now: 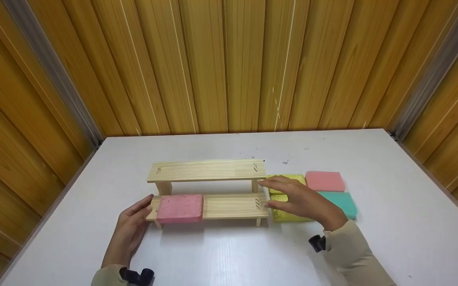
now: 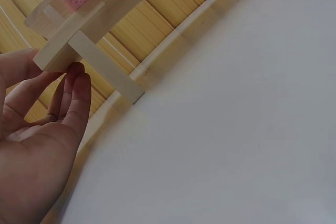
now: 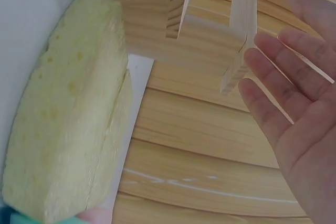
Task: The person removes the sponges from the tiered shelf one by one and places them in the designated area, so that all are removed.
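Note:
A two-tier wooden rack (image 1: 207, 171) stands on the white table, its lower board (image 1: 231, 206) in front of the higher one. On the left part of the lower board lies a pink sponge (image 1: 179, 208). My left hand (image 1: 130, 226) grips the left end of that board; in the left wrist view its fingertips (image 2: 79, 80) are at the board's underside. At the rack's right end, my right hand (image 1: 298, 198) is held with fingers spread and fairly straight, nothing in it. Whether it touches the wood is hard to tell.
Right of the rack lie two yellow sponges (image 1: 286, 216), partly behind my right hand. Beyond them are another pink sponge (image 1: 324, 181) and a teal sponge (image 1: 342, 203). Wood-patterned walls (image 1: 245, 67) enclose the white table (image 1: 221, 258) at the back and sides.

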